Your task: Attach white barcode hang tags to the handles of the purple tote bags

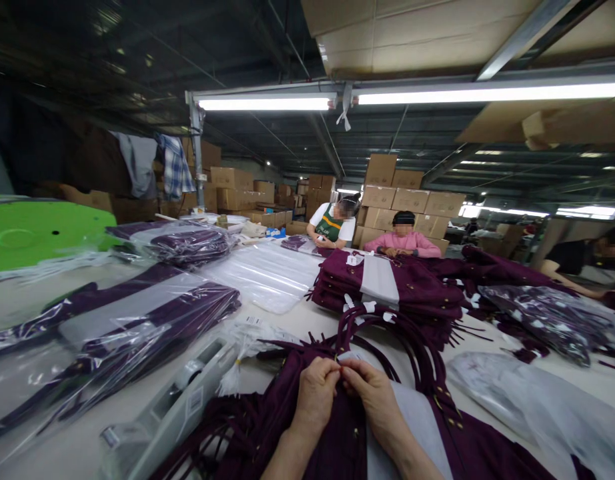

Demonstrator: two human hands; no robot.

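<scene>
A dark purple garment [307,427] with a grey panel and small gold studs lies on the table in front of me. My left hand [315,393] and my right hand [372,393] meet at its upper edge, fingertips pinched together on the fabric near a small gold button. Both hands are closed on the cloth. Purple cord loops [387,327] curve away just beyond my fingers.
A white tape dispenser [172,407] lies at lower left. Bagged purple garments [137,320] cover the left; a folded stack [387,287] sits ahead, clear bags [267,273] behind. Two people work at the far end, a third at the right edge. Cardboard boxes [407,193] stand behind.
</scene>
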